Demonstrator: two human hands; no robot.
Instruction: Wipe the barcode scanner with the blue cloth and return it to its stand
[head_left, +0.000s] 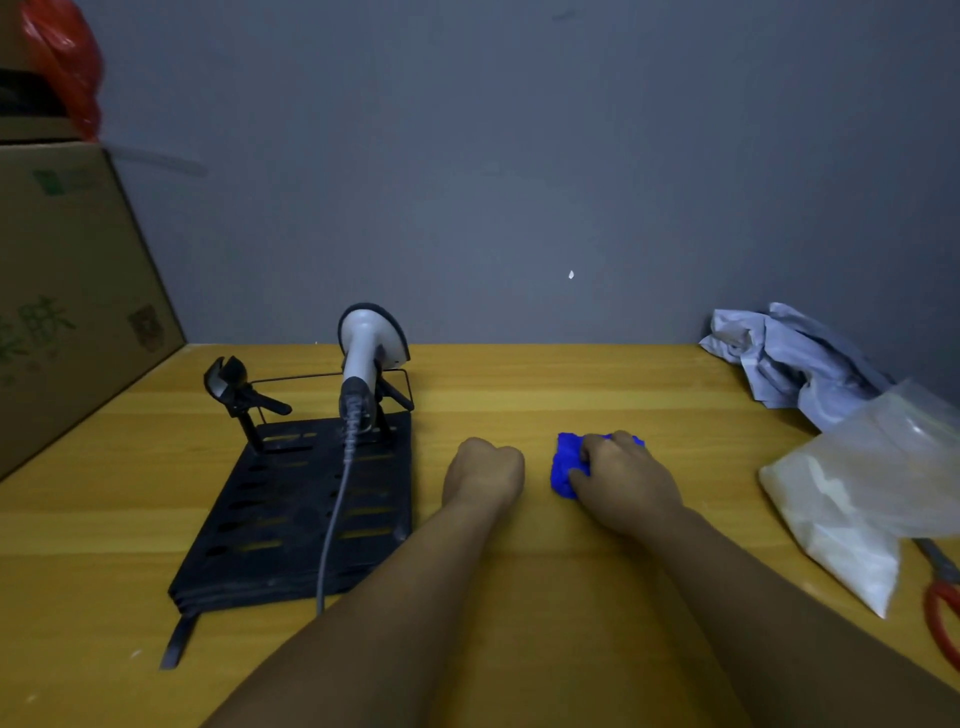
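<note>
On a wooden bench (519, 395), the barcode scanner (366, 353) sits in its stand (296, 514); right hand (626, 480) clutches the blue cloth (566, 465), left hand (483, 470) fisted empty; whether wiping has happened is unclear.

A yellow wood-grain table (597, 384) runs up against a plain grey wall (493, 182), which is dim and evenly lit, with one small pale chip in its paint (571, 274). At the left edge stands a large cardboard box (67, 291) with green print, a red plastic bag (65, 62) sitting above it. Along the right side lie crumpled pale paper (789, 358), a clear bag of white powder (857, 499) and red-handled scissors (943, 608).
</note>
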